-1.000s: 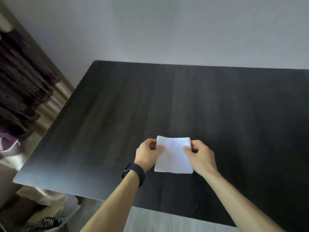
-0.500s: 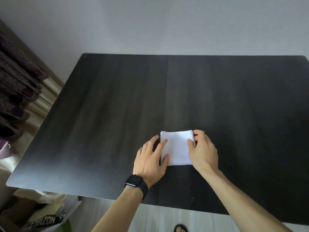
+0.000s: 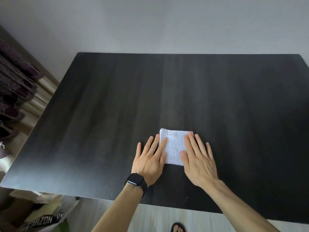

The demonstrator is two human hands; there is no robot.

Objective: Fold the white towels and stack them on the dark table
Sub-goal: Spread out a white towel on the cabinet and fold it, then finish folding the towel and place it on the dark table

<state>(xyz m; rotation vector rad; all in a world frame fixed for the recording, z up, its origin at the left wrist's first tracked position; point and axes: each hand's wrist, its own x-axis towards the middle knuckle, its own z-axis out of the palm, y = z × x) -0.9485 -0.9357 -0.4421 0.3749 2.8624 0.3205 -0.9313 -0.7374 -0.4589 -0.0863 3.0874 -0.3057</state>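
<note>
One towel (image 3: 174, 146) on one table (image 3: 117, 106). Two hands in view: the left hand (image 3: 148, 162) and the right hand (image 3: 199, 163), with one watch (image 3: 135, 180) and one ring (image 3: 152, 149). Below: one sandalled foot (image 3: 178, 228), one lettered bag (image 3: 43, 221). Slippers (image 3: 10, 113) at left overlap too much to count.

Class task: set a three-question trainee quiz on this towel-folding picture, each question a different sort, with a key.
1. Fill in: the left hand and right hand lie ___ on the folded towel on the table.
2. True or false: the towel is held up off the table.
3. Which wrist wears the watch? A left, B right, C neither.
Key: 1 flat; 2 false; 3 A.
</note>
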